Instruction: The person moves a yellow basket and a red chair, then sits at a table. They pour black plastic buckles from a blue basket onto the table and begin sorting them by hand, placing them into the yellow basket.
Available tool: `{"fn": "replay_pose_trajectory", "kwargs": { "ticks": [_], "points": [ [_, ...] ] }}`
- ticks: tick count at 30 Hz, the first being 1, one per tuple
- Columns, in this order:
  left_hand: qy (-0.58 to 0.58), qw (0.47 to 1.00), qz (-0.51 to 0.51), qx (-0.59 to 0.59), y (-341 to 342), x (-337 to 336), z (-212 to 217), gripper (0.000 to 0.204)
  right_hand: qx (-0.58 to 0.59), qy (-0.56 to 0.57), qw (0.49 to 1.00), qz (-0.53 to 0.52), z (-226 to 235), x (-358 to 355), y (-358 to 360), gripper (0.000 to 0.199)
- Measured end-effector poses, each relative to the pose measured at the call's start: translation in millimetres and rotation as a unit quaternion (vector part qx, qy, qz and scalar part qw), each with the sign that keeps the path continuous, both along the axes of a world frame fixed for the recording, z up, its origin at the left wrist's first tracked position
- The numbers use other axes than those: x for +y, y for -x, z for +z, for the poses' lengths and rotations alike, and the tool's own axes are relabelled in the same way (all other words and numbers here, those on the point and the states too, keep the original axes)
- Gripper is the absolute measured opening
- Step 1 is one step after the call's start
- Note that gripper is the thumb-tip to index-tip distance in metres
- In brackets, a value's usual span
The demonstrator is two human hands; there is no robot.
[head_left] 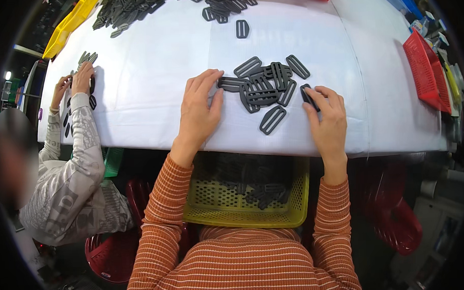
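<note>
Several black plastic slide buckles lie in a loose heap on the white table in front of me; one buckle rests apart at the near edge of the heap. At the heap's left side my left hand is closed, thumb and fingertips around the end of a buckle. On the other side my right hand pinches a single tilted buckle between thumb and fingers. Part of that buckle is hidden by the fingers.
Below the table edge, a yellow-green basket in front of my body holds more black buckles. Larger buckle piles lie at the far side. A red basket stands at right. At left, another person's hands handle dark pieces.
</note>
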State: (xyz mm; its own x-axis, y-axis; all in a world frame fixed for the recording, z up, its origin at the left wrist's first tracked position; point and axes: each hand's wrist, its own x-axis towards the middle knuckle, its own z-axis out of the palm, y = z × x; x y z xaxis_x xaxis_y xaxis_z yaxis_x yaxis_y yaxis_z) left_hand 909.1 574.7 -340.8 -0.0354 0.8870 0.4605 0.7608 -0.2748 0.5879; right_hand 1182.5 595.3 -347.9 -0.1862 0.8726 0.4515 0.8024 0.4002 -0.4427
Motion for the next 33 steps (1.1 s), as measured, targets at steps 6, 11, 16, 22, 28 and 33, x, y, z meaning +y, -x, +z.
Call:
{"fn": "replay_pose_trajectory", "kwargs": {
  "ticks": [6,11,16,22,28,33],
  "points": [
    [-0.037,0.999,-0.031,-0.004,-3.8,-6.6,6.4,0.038,0.06,0.01,0.997,0.048,9.3,-21.3,11.7,0.032],
    [-0.055,0.992,-0.092,0.07,-21.6,-6.2,8.8,0.041,-0.015,-0.005,0.989,0.15,8.1,-34.7,28.3,0.03],
    [-0.012,0.983,-0.122,0.135,-44.8,0.2,12.8,0.043,-0.032,0.003,0.994,0.1,7.9,-37.0,10.6,0.027],
    [-0.008,0.986,-0.144,0.084,-43.3,3.7,7.8,0.04,-0.005,0.003,0.999,0.048,22.1,-22.0,-7.8,0.023],
    [0.021,0.988,-0.144,0.058,-45.5,-4.8,20.9,0.039,0.015,-0.026,0.999,0.044,19.6,38.2,-4.2,0.022],
    [0.107,0.984,-0.137,0.043,-45.4,-25.9,23.6,0.04,-0.065,-0.01,0.997,0.044,13.6,69.4,3.9,0.025]
  ]
}}
